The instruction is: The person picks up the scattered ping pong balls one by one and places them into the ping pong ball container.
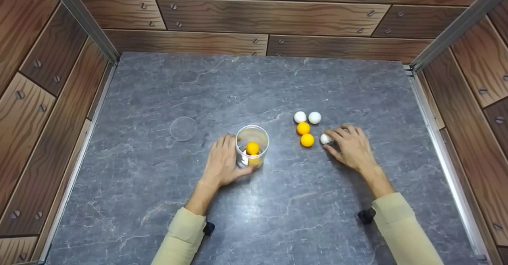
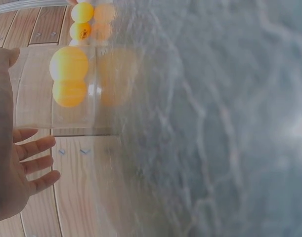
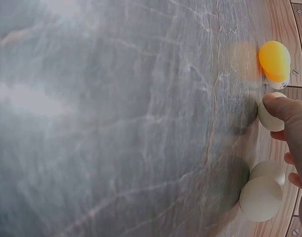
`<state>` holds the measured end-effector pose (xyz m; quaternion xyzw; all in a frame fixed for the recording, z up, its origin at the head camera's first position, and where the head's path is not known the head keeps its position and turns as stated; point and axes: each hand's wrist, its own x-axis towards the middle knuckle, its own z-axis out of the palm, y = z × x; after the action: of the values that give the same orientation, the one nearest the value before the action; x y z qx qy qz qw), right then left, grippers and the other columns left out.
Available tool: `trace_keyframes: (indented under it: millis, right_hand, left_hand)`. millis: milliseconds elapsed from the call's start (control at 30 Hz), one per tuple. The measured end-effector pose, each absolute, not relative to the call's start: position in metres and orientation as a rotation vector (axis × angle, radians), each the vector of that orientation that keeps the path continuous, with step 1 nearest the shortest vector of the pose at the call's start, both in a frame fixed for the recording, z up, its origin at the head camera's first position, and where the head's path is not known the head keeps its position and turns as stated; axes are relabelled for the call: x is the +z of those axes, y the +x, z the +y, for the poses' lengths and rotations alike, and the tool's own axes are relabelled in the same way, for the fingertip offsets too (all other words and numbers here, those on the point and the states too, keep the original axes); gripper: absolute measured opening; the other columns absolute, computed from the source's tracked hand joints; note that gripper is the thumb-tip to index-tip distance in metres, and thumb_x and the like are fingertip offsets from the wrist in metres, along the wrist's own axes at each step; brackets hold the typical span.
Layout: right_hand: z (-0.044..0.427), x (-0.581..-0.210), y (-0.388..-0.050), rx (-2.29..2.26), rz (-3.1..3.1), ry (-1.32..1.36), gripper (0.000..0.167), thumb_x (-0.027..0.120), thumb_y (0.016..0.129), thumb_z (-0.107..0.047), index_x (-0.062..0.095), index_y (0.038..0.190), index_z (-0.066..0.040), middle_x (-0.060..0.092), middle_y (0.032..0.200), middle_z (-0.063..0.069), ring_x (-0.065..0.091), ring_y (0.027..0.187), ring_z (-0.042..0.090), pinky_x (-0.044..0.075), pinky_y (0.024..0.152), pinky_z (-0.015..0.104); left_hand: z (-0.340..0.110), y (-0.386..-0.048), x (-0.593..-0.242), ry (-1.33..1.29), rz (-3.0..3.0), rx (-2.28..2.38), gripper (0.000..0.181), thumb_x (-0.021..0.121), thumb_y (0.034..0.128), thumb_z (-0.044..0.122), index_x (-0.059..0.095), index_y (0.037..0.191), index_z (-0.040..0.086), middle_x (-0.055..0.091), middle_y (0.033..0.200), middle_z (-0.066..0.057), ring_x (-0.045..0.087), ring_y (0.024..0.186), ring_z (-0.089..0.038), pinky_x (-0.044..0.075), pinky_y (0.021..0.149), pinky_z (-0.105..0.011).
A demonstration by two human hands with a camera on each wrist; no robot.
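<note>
My left hand (image 1: 222, 162) grips a clear plastic cup (image 1: 252, 127) from its left, the thumb across the near side. Inside the upright cup are orange balls (image 1: 253, 148), two of them showing through the wall in the left wrist view. With thumb and fingers my right hand (image 1: 351, 148) pinches a white ball (image 1: 326, 139) on the tabletop; the thumb lies against that ball (image 3: 272, 116) in the right wrist view. Left of this hand lie two orange balls (image 1: 306, 140) and two white balls (image 1: 314, 118), grouped together. More white balls (image 3: 261, 198) appear under the right hand.
A clear round lid (image 1: 183, 129) lies flat to the left of the cup. The grey marbled tabletop (image 1: 278, 225) is bounded by wood-patterned panels (image 1: 238, 15) at the back and both sides, with metal rails (image 1: 448, 166) along the side edges.
</note>
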<state>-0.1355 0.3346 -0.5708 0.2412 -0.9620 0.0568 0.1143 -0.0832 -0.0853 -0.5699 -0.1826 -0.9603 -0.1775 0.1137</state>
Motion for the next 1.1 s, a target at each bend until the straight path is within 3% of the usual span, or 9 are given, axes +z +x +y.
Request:
trace_keyframes:
  millis: [367,600,1100]
  right_hand:
    - [0.335,-0.569,-0.134,0.187,-2.799,0.693,0.047,0.080,0.091,-0.040,0.073,0.131,-0.015,0.076,0.118,0.014,0.063,0.119,0.041,0.047,0.103,0.059]
    - [0.334,-0.563,-0.133,0.227,-2.755,0.697,0.049,0.079,0.091,-0.039,0.072,0.132,-0.014,0.076,0.117,0.015,0.063,0.118,0.042,0.049,0.098,0.059]
    - [0.305,-0.537,-0.129,0.554,-2.652,0.572,0.046,0.086,0.085,-0.033,0.075,0.126,-0.015,0.078,0.112,0.013,0.063,0.108,0.038,0.048,0.090,0.054]
  left_hand:
    - [-0.085,-0.084,-0.569,-0.535,-2.830,-0.504,0.107,0.062,0.0773,0.083,0.052,0.137,-0.005,0.064,0.130,-0.022,0.060,0.123,-0.037,0.051,0.103,-0.049]
    - [-0.084,-0.084,-0.570,-0.532,-2.816,-0.526,0.103,0.064,0.0754,0.083,0.053,0.135,-0.001,0.063,0.124,-0.017,0.059,0.117,-0.033,0.051,0.096,-0.045]
    - [-0.085,-0.084,-0.571,-0.541,-2.811,-0.497,0.104,0.061,0.0775,0.084,0.052,0.135,-0.002,0.063,0.124,-0.018,0.059,0.117,-0.033,0.051,0.097,-0.045]
